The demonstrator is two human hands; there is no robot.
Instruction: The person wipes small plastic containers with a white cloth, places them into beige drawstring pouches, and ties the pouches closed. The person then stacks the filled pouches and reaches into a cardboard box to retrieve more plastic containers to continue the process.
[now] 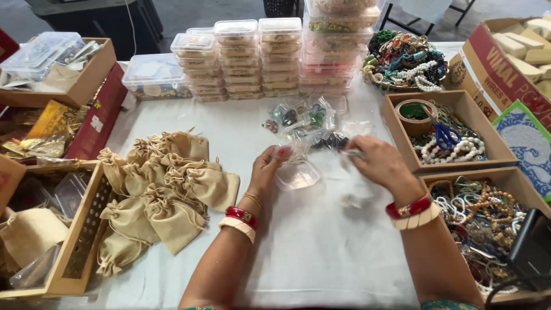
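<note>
My left hand (270, 166) is raised over the white tablecloth (321, 247), its fingertips pinching a small clear plastic pouch (285, 151). My right hand (379, 162) is beside it, fingers closed on another clear pouch (351, 154). Under them lies a small clear plastic box (298, 175). Just beyond is a heap of clear pouches with coloured jewellery pieces (304, 117). Both wrists wear red and cream bangles.
A pile of tan drawstring bags (166, 183) lies to the left. Stacked clear boxes (258, 57) line the far side. Wooden trays of beaded necklaces (459, 143) with scissors and tape stand on the right, with a wooden crate (74, 241) on the left.
</note>
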